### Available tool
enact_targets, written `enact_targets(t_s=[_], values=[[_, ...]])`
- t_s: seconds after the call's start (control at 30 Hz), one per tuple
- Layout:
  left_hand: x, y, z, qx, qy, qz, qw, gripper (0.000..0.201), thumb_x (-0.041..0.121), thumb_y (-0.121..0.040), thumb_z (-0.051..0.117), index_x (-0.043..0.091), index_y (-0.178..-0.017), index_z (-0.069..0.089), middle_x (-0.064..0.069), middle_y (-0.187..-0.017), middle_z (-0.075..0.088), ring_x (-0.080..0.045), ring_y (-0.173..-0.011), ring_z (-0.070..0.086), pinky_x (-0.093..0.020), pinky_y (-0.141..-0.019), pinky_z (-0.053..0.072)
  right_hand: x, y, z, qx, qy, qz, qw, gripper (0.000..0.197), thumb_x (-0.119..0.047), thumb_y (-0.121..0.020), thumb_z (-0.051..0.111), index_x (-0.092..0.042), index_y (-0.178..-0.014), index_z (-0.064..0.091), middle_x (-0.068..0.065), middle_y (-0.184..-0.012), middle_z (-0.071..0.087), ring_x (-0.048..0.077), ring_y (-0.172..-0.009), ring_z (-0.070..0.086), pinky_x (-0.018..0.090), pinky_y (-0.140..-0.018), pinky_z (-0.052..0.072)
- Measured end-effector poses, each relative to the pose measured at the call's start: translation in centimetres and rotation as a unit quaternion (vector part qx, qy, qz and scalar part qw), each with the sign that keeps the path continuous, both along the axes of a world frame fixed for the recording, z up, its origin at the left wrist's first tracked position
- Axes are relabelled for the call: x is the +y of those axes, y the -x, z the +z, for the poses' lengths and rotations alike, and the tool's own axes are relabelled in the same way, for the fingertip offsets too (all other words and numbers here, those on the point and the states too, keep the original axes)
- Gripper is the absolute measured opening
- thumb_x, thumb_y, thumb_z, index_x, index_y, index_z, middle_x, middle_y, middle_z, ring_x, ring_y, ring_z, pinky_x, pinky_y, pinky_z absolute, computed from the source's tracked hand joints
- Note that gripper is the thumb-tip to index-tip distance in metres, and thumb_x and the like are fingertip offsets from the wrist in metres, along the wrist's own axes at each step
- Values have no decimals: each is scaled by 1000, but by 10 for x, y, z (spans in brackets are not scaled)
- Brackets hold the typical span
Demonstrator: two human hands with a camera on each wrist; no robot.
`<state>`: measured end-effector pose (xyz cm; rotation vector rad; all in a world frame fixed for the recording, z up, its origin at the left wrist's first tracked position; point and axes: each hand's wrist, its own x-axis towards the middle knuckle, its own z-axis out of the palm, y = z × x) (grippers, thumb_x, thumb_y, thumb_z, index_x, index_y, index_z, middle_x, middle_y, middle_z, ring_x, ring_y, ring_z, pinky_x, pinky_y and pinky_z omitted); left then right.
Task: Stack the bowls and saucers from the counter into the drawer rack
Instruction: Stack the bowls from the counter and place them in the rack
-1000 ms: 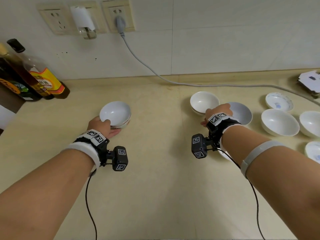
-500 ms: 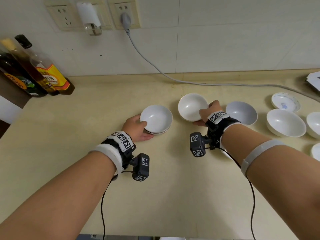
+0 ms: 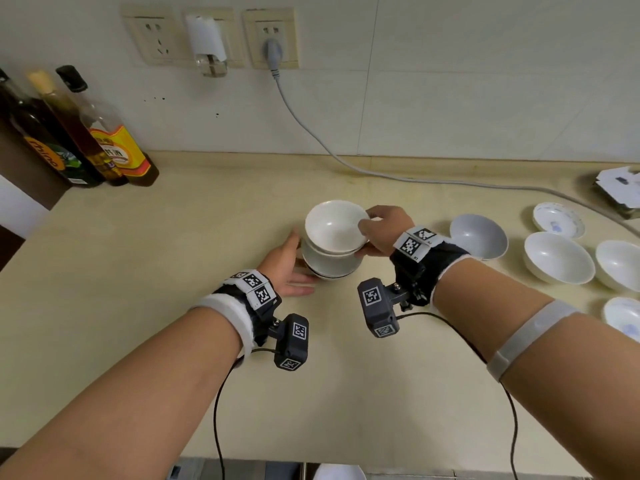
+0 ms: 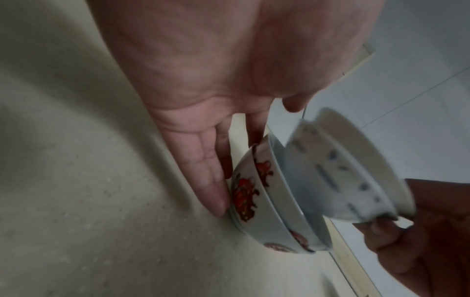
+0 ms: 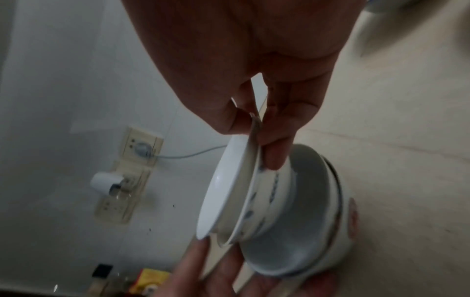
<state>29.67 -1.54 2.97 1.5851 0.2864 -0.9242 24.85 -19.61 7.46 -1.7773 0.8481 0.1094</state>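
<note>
Two nested white bowls with red patterns (image 3: 329, 268) (image 4: 257, 193) stand on the beige counter (image 3: 173, 271). My left hand (image 3: 298, 261) lies against their left side with straight fingers (image 4: 211, 180). My right hand (image 3: 365, 237) pinches the rim of two nested blue-patterned white bowls (image 3: 334, 225) (image 5: 244, 193), thumb inside the rim and fingers (image 5: 277, 148) outside. This pair hangs tilted just over the red-patterned stack (image 5: 310, 221), its foot dipping into the upper bowl.
Several more white bowls (image 3: 557, 256) and saucers (image 3: 558, 220) sit on the counter to the right. Sauce bottles (image 3: 104, 143) stand at the back left. A grey cable (image 3: 381, 174) runs along the wall, with a box (image 3: 620, 188) at the far right. Below the counter edge a white dish (image 3: 339, 474) shows.
My left hand has slid its bowls rightward to the middle. My right hand has lifted its bowls and carried them left, over that stack.
</note>
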Motion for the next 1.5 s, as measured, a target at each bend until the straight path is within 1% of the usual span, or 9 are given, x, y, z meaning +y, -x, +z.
enact_targets(t_s=[0.1,0.23,0.4,0.5,0.6,0.8,1.1,1.33,1.5], values=[[2,4,3,21,29,6,999,77,74,-90,44,20,-145,41,-12,-130,55,-43,-104,71,-55,-93,57,15,2,-12,26,38,35,998,46,-12,-88,54,-11,-134,59,20,-121,67,37,-81,75,39,-58,64],[-1,11,5,10,44,-20,999,50,47,-97,58,26,-139,42,-10,-144,48,-45,-106,70,-54,-97,56,23,11,-24,21,49,29,998,49,-10,-89,51,-11,-138,53,23,-122,67,32,-64,71,27,-39,57],[-7,18,-2,-27,58,-4,998,55,6,-98,48,22,-150,37,-17,-147,45,-50,-107,67,-54,-94,57,29,19,-31,24,73,8,997,54,-15,-89,53,-16,-140,34,21,-114,65,31,-65,71,31,-50,61],[-8,23,-2,-34,74,28,996,55,-1,-96,44,18,-148,41,-16,-145,43,-50,-110,63,-52,-90,58,29,23,-31,51,7,-16,999,56,-18,-92,53,-12,-145,35,13,-103,62,28,-71,69,42,-71,64],[-2,33,-4,-58,62,24,996,54,-3,-94,45,16,-145,44,-15,-143,46,-46,-121,56,-55,-89,59,34,32,-26,70,-71,-13,995,58,-18,-95,52,-14,-149,33,17,-120,55,34,-75,71,43,-69,63],[27,74,-3,-60,30,-28,997,50,-4,-92,44,19,-136,51,-14,-131,52,-42,-113,59,-57,-88,58,47,74,-25,141,-149,46,978,45,-14,-93,50,-12,-137,42,26,-128,56,45,-92,74,52,-81,62],[81,172,16,-85,-37,52,994,55,-1,-90,45,24,-138,54,-13,-136,54,-45,-109,64,-55,-83,61,82,128,-29,128,-164,223,952,48,-2,-92,47,-7,-139,40,24,-132,55,46,-102,70,54,-87,59],[79,298,18,-123,-64,173,975,45,54,-100,45,32,-139,49,0,-122,60,-36,-88,77,-43,-85,62,70,209,-37,84,-232,324,913,44,3,-92,42,-7,-135,46,20,-125,58,32,-91,69,50,-85,61],[71,358,-30,-115,-173,253,945,26,50,-102,45,29,-105,61,-3,-107,70,-37,-101,72,-45,-89,58,49,261,-46,122,-247,368,888,42,2,-93,43,-7,-134,45,19,-116,61,37,-97,69,55,-98,53]])
